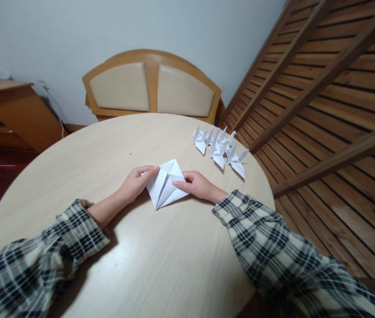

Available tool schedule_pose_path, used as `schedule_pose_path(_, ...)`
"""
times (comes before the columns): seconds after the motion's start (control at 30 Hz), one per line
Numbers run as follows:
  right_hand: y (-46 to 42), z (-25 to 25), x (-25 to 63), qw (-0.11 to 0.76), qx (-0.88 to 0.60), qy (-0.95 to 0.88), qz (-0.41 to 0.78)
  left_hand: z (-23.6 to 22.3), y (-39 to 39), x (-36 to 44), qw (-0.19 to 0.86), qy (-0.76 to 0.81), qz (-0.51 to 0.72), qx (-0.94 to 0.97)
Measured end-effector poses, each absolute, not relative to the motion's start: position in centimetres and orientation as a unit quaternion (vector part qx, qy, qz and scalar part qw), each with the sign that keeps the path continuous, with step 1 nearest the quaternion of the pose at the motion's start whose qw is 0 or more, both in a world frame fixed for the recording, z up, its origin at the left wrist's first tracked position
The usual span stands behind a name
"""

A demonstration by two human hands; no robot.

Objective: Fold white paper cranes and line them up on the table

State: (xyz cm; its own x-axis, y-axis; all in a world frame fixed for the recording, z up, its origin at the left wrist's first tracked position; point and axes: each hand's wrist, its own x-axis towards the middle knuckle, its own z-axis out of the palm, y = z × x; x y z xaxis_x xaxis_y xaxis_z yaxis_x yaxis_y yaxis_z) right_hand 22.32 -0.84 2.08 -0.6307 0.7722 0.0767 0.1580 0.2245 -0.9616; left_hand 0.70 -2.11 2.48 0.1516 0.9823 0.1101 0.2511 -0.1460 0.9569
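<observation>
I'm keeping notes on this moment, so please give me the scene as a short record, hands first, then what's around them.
Left hand: left hand grips the paper's left side, thumb on top
Right hand: right hand grips its right side, thumb on top
Held item: folded white paper, roughly diamond-shaped, with a flap
Surface: pale round table
Nearby: white paper birds, clustered at the table's far right; overlap makes an exact count uncertain
Clothing: plaid sleeves
Right background: slatted wood
</observation>
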Motion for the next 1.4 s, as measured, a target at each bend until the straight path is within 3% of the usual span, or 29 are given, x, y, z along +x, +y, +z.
schedule_pose_path(0.37,-0.63,1.95,22.4,0.308,-0.339,-0.723,0.517,2.69,-2.27,0.81,0.435,0.485,0.414,0.635)
schedule_pose_path(0.7,-0.47,1.82,22.19,0.334,-0.36,-0.655,0.574,2.36,-2.22,0.8,0.47,0.463,0.395,0.639)
schedule_pose_path(1.4,-0.26,1.87,22.16,0.369,-0.38,-0.627,0.572,2.4,-2.25,0.85,0.424,0.443,0.325,0.72)
